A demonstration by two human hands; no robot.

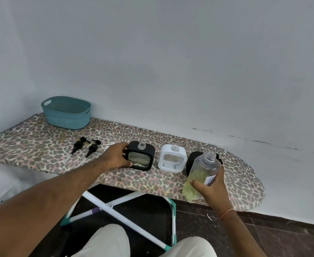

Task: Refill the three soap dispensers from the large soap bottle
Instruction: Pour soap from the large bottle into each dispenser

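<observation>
Three square dispensers stand in a row on the ironing board [41,145]. My left hand [115,157] grips the left side of the black dispenser [140,158], whose neck is uncapped and whose window shows some liquid low down. To its right stands the white dispenser [172,160], also uncapped. A second black dispenser [192,160] is mostly hidden behind the large soap bottle [200,175]. My right hand [212,190] holds that clear bottle upright, slightly tilted, cap off, with yellow-green soap in its lower half.
Two black pump heads [85,145] with long tubes lie on the board left of my left hand, and a white piece shows just behind it. A teal basket [66,112] stands at the far left against the wall. The board's white and teal legs cross below.
</observation>
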